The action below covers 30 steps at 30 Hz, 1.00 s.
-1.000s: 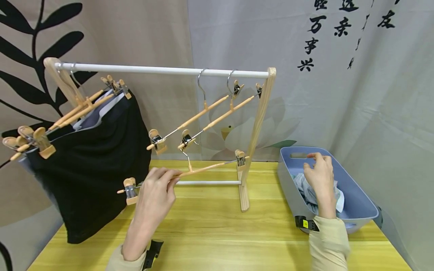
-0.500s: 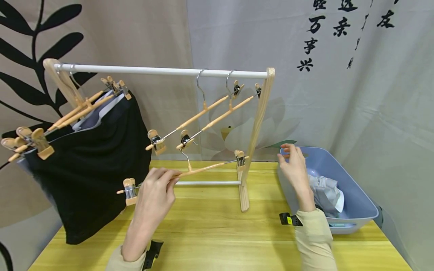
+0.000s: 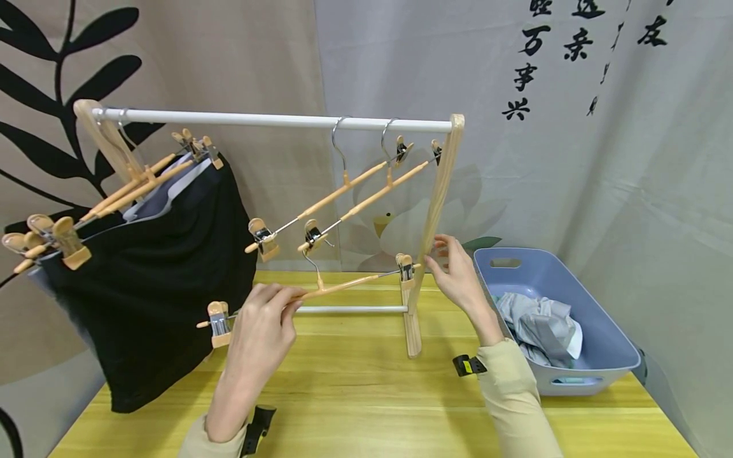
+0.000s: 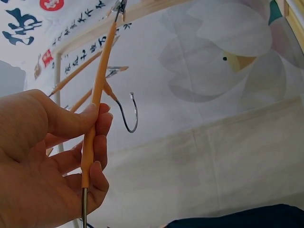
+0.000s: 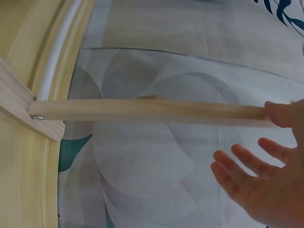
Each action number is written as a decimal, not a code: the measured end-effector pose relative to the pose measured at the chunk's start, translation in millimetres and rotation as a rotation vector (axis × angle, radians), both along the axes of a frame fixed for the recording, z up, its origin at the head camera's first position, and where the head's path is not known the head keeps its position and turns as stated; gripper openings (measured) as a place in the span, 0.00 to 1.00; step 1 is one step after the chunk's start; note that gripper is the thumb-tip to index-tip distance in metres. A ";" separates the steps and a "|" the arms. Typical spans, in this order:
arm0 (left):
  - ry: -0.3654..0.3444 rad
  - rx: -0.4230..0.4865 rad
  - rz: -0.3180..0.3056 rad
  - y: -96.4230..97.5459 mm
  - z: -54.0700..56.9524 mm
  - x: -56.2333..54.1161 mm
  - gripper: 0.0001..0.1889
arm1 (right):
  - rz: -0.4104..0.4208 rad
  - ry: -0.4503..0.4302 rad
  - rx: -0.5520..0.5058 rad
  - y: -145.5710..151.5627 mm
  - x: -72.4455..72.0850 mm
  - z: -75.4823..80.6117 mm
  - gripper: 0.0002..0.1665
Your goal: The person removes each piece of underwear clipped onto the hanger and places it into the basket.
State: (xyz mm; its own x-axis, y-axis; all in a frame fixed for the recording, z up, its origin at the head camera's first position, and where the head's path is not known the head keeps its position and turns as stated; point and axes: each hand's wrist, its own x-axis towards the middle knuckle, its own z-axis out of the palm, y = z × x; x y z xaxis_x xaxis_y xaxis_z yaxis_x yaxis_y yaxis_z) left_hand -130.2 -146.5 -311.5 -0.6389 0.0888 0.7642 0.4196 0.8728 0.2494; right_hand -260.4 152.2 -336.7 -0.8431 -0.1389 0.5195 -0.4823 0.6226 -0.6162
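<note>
In the head view my left hand [image 3: 260,337] grips the wooden bar of a clip hanger [image 3: 343,284], held low in front of the rack. Its hook points up, and a clip [image 3: 220,326] shows at the near end. The left wrist view shows thumb and fingers curled round the orange bar [image 4: 98,85]. My right hand [image 3: 458,277] is beside the rack's right wooden post [image 3: 439,191], fingers loosely spread and holding nothing. In the right wrist view its thumb overlaps the end of that post [image 5: 152,111]. Two bare clip hangers [image 3: 366,205] hang from the white rail [image 3: 258,118].
Black garments [image 3: 172,286] hang by clips at the rack's left, with grey cloth behind them. A blue basket [image 3: 607,318] stands on the wooden table [image 3: 355,407] at the right, with crumpled grey clothing [image 3: 541,324] inside. A printed curtain [image 3: 515,191] backs the table.
My right hand has moved left from over the basket to the rack's right post, uncovering the grey clothing. The left hand and its hanger have stayed in place.
</note>
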 end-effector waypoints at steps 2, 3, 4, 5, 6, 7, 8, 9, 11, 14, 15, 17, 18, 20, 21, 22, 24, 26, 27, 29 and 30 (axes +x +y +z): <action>0.006 -0.001 -0.002 0.2 0.1 -0.1 0.07 | 0.020 0.009 -0.012 -3.2 -1.4 1.1 0.31; 0.008 -0.002 -0.002 0.4 0.3 -0.1 0.07 | 0.028 0.012 -0.015 -4.7 -2.0 2.0 0.32; 0.006 -0.002 -0.001 0.5 0.5 0.1 0.07 | 0.041 0.010 -0.023 -6.0 -3.1 3.0 0.32; 0.003 -0.002 -0.001 0.7 0.8 0.3 0.07 | 0.050 0.017 -0.026 -7.2 -4.2 3.5 0.32; 0.000 -0.002 0.000 0.8 1.1 0.4 0.07 | 0.056 0.028 -0.029 -8.4 -5.0 4.1 0.31; -0.003 -0.001 0.001 1.0 1.3 0.6 0.07 | 0.057 0.037 -0.032 -9.6 -5.9 4.5 0.29; -0.007 0.000 0.002 1.1 1.5 0.7 0.07 | 0.059 0.049 -0.035 -10.8 -6.8 4.5 0.27; -0.009 0.000 0.003 1.2 1.6 0.7 0.07 | 0.057 0.061 -0.039 -11.9 -7.7 4.2 0.25; -0.007 -0.001 0.003 1.5 1.7 0.6 0.07 | 0.041 0.093 -0.044 -14.0 -9.1 3.0 0.20; 0.001 -0.003 0.002 1.7 1.6 0.4 0.07 | 0.008 0.141 -0.041 -16.3 -10.5 0.7 0.15; 0.002 -0.003 0.002 1.8 1.7 0.5 0.07 | -0.004 0.158 -0.037 -16.8 -11.2 -0.2 0.13; 0.002 -0.003 0.003 1.8 1.7 0.5 0.07 | -0.024 0.183 -0.024 -17.8 -11.8 -1.1 0.12; 0.002 -0.003 0.004 1.7 1.8 0.4 0.07 | -0.032 0.193 -0.018 -18.2 -11.9 -1.2 0.12; 0.006 -0.004 0.005 1.6 1.8 -0.1 0.06 | -0.043 0.200 -0.009 -18.8 -11.9 -1.3 0.12; 0.011 -0.006 0.005 1.6 1.8 -0.5 0.06 | -0.045 0.203 -0.004 -19.1 -11.7 -1.1 0.12; 0.018 -0.007 0.005 1.6 1.8 -0.8 0.06 | -0.046 0.201 -0.001 -19.3 -11.5 -1.0 0.12; 0.033 -0.009 0.006 1.4 2.0 -1.8 0.05 | -0.045 0.202 0.004 -19.4 -11.3 -0.7 0.12; 0.053 -0.010 0.012 0.9 2.0 -2.9 0.05 | -0.039 0.202 0.006 -19.5 -11.0 -0.5 0.13; 0.063 -0.012 0.019 0.5 1.9 -3.5 0.05 | -0.038 0.204 0.009 -19.4 -10.9 -0.5 0.13; 0.081 -0.011 0.038 -0.4 1.7 -4.5 0.04 | -0.035 0.208 0.010 -19.1 -11.1 -0.7 0.14; 0.091 -0.012 0.050 -0.8 1.7 -5.0 0.05 | -0.035 0.211 0.011 -19.0 -11.2 -1.0 0.14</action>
